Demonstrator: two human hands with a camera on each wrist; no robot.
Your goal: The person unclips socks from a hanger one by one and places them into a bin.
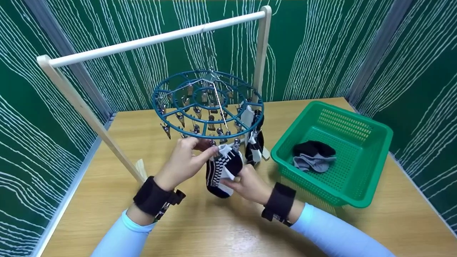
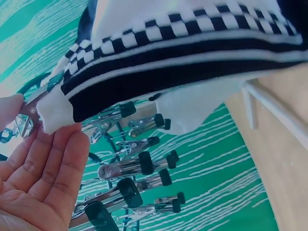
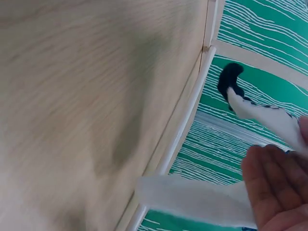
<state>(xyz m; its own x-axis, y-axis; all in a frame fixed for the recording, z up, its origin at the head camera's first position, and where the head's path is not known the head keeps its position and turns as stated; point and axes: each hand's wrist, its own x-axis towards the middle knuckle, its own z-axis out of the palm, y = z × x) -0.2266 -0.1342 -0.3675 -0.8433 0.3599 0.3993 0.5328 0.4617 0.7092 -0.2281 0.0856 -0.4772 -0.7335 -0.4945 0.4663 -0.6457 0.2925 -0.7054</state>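
A black-and-white sock (image 1: 220, 175) with a checkered band hangs under the front rim of a round blue clip hanger (image 1: 204, 136). My left hand (image 1: 184, 159) pinches a metal clip (image 2: 31, 113) right at the sock's white cuff (image 2: 57, 109), thumb on one side and fingers on the other. On the sock's right side, my right hand (image 1: 250, 184) holds the fabric between thumb and fingers. From the right wrist, the hand (image 3: 281, 185) shows at the edge, beside the sock's white part (image 3: 264, 115) and dark toe.
More black-and-white socks (image 1: 255, 146) hang at the hanger's right side. Several metal clips (image 2: 127, 166) dangle from it. A wooden stand with a white bar (image 1: 160, 37) carries the hanger. At right, a green basket (image 1: 380, 135) holds black and grey socks (image 1: 314, 157) on the wooden table (image 1: 200, 228).
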